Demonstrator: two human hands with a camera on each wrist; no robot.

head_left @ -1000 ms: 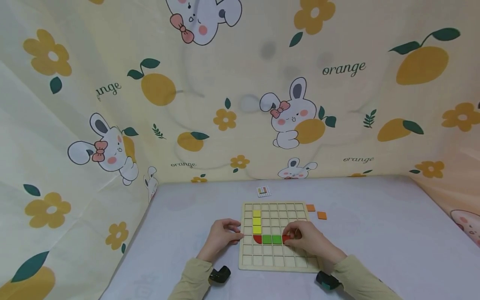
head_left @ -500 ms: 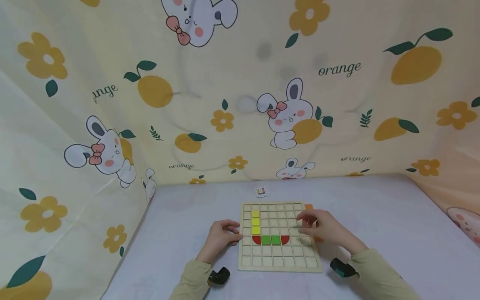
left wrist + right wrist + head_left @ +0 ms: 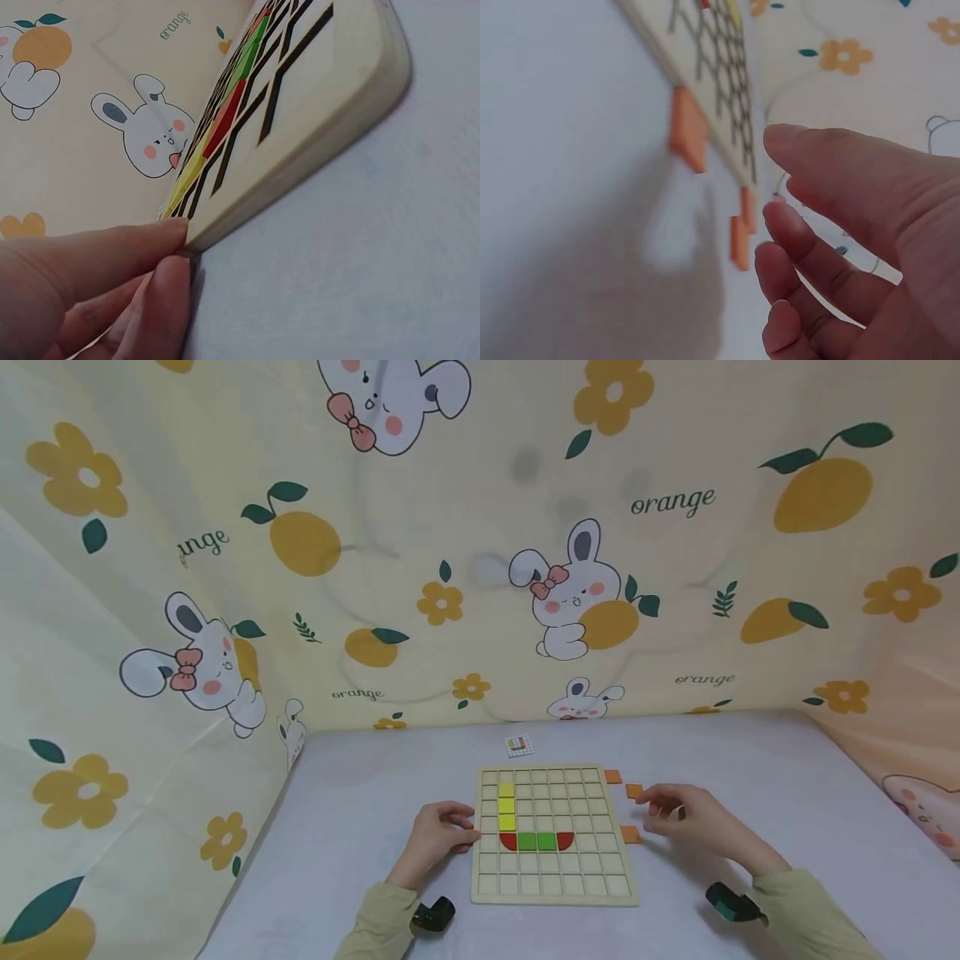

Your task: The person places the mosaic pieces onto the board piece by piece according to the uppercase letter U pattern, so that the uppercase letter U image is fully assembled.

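**Right Hand Poised at the Orange Tiles**

The step in hand appeared to be a tile pickup. The nearest thin, square, orange tile (image 3: 634, 791) lay just left of the right hand's (image 3: 693, 820) fingertips; contact could not be confirmed. A second square orange tile (image 3: 631, 835) lay left of that thumb. Sound technique called for thumb and index finger on opposite edges, then a level lift.

The right hand held nothing, its thumb and fingers parted and gently bent. Leftward, the left hand (image 3: 438, 837) pinched the near side edge of the pale wooden grid board (image 3: 592, 864), apparently steadying it.
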